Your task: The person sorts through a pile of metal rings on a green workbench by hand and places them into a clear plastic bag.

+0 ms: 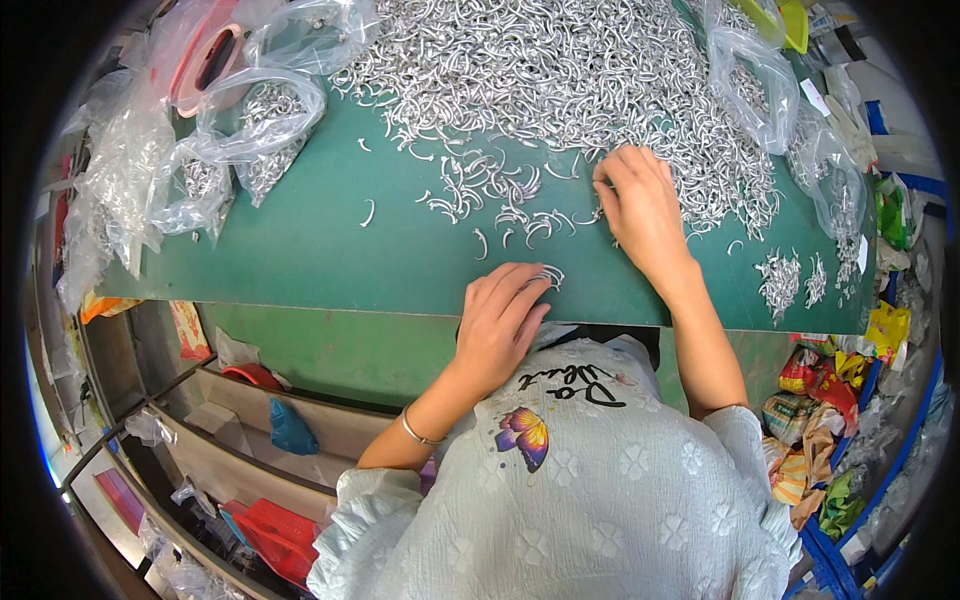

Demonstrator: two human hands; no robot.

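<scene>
A large pile of small curved silver metal pieces (540,70) covers the far part of the green table (330,230), with several strays scattered nearer me. My left hand (495,320) rests at the table's near edge, its fingers bent together. A few curved silver pieces (550,276) show at its fingertips, apparently held between finger and thumb. Farther away and to the right, my right hand (640,205) touches the pile's near edge with fingers curled in a pinch. Whatever lies between those fingertips is hidden.
Clear plastic bags (265,130) with silver pieces stand at the left, beside a pink container (205,70). More bags (755,90) lie at the right. Small heaps of silver pieces (778,285) sit near the right front corner. Below left is a shelf with a red basket (280,540).
</scene>
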